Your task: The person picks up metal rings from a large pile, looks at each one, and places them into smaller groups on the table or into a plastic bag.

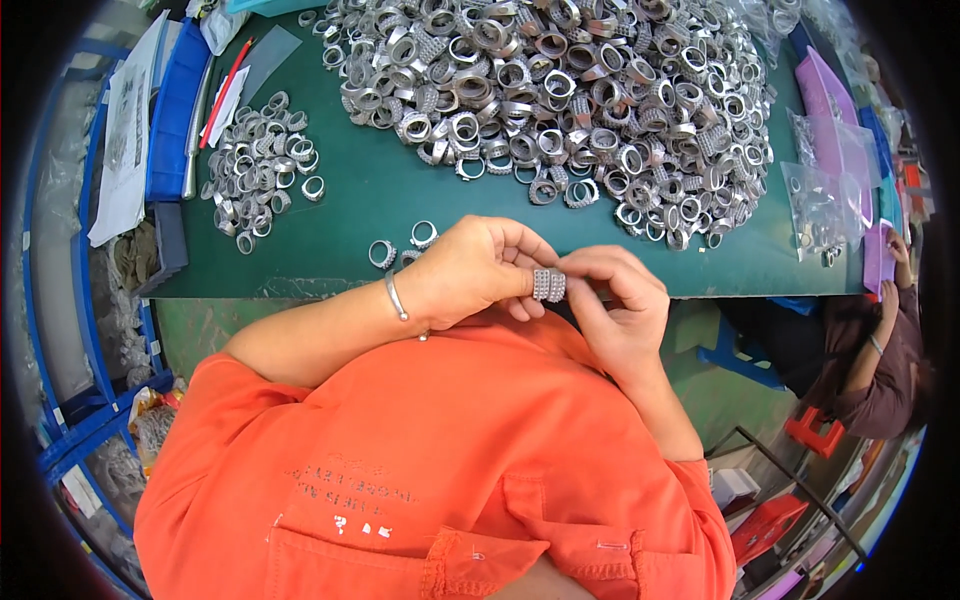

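Observation:
Over the table's near edge, my hands meet around a silver ring (549, 285) set with rows of small studs. A dark line runs across its band, and I cannot tell whether it is one wide ring or two side by side. My left hand (468, 262) is closed on it from the left, thumb and fingers at the band. From the right, my right hand (628, 300) pinches the same ring between thumb and forefinger. Just beyond my left wrist lie a few loose rings (382, 254).
A large heap of silver rings (560, 110) covers the far middle of the green table (350, 190). Left of it sits a smaller ring pile (262, 165), near a red pencil (228, 90) and blue bin (180, 115). Clear bags (820, 195) lie right; a co-worker (870, 360) sits beyond.

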`<state>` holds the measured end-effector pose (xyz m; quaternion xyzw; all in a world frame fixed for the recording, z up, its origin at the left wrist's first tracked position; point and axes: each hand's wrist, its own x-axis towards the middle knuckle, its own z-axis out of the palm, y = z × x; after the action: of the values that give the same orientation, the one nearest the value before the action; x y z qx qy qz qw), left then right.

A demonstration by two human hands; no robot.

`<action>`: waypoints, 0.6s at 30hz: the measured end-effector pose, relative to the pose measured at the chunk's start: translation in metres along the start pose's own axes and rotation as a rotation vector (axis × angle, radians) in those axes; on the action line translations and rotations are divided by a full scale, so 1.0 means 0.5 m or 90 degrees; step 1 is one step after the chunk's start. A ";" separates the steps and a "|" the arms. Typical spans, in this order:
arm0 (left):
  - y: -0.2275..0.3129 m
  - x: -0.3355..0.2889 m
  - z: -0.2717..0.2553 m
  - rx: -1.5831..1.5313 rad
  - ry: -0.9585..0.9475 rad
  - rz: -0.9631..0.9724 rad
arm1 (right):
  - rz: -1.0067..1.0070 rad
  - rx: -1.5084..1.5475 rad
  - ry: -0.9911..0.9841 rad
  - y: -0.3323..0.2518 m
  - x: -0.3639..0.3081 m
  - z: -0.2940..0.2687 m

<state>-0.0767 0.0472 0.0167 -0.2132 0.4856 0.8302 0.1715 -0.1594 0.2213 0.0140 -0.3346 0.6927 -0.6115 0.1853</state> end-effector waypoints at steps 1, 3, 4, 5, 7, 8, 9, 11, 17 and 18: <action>0.002 0.000 0.001 0.031 0.022 -0.006 | -0.073 -0.135 0.047 0.000 0.014 -0.003; 0.005 -0.002 0.004 0.027 0.036 0.001 | -0.161 -0.331 0.129 0.015 0.042 -0.004; 0.007 -0.003 0.006 0.025 0.047 0.008 | -0.183 -0.367 0.153 0.024 0.058 -0.004; 0.006 -0.003 0.007 0.026 0.047 0.008 | -0.174 -0.402 0.156 0.031 0.070 0.001; 0.007 -0.005 0.007 0.012 0.047 0.021 | -0.167 -0.436 0.158 0.035 0.082 0.012; 0.007 -0.006 0.007 0.013 0.048 0.022 | -0.161 -0.496 0.151 0.035 0.084 0.015; 0.006 -0.007 0.007 0.015 0.065 0.044 | -0.156 -0.553 0.143 0.036 0.086 0.018; 0.009 -0.008 0.006 0.018 0.084 0.067 | -0.184 -0.531 0.133 0.041 0.084 0.011; 0.005 -0.005 0.004 0.024 0.089 0.111 | -0.012 -0.111 0.099 0.020 0.060 -0.003; 0.003 -0.003 0.000 0.025 0.088 0.118 | -0.012 -0.112 0.099 0.015 0.058 -0.005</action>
<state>-0.0764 0.0465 0.0187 -0.2208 0.5301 0.8162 0.0643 -0.1833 0.2033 0.0116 -0.3076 0.7530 -0.5738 0.0955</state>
